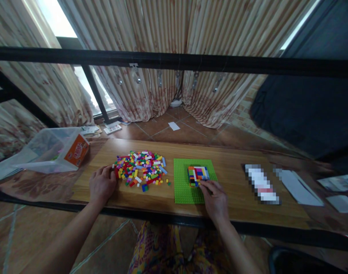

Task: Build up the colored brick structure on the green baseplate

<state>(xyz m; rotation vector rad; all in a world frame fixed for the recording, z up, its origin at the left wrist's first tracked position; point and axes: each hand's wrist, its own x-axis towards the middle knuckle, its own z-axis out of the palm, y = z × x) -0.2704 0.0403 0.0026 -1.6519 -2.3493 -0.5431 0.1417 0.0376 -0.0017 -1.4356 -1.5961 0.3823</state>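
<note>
A brick build (pixel 197 175) sits on the green baseplate (pixel 181 192), forward-left of the nearer right hand (pixel 216 198), whose grip is pinched at the build's near-right corner, on what I cannot tell; the left hand (pixel 103 184), hold unclear, meets the loose bricks (pixel 142 167) at their left edge.

On the wooden tabletop (pixel 233 205), the left hand (pixel 103 183) rests against the left edge of a loose pile of coloured toy bricks (pixel 142 168). The right hand (pixel 216 198) has its fingers (pixel 210 184) at the near right corner of a multicoloured brick structure (pixel 198 174) on a green studded baseplate (pixel 180 186). Striped curtains (pixel 219 30) hang beyond a dark rail (pixel 162 60).
</note>
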